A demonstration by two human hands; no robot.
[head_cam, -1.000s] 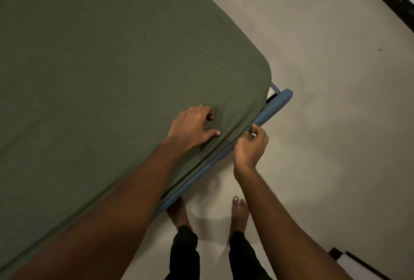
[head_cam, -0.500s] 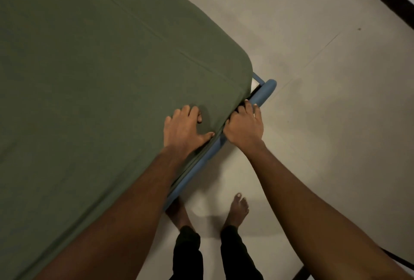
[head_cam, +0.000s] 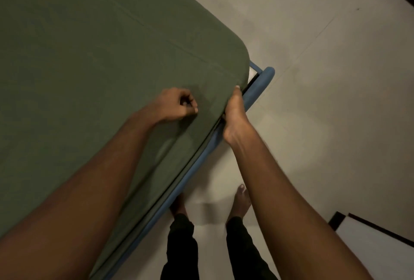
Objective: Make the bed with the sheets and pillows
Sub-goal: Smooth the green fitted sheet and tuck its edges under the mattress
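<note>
No word, label, brand, number or sign could be read anywhere: the green sheet was plain, the blue bed frame carried no marking, and the pale floor bore no writing.

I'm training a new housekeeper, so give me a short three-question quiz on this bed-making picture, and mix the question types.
1. True or false: a pillow lies on the dark green fabric bed sheet.
2. Where is the right hand? A) flat on the floor B) at the bed's side edge near the corner, beside the blue padded bed-frame rail C) on a pillow
3. Fill in: the left hand, fingers curled, rests on top of the ____.
Key: 1 false; 2 B; 3 sheet.
</note>
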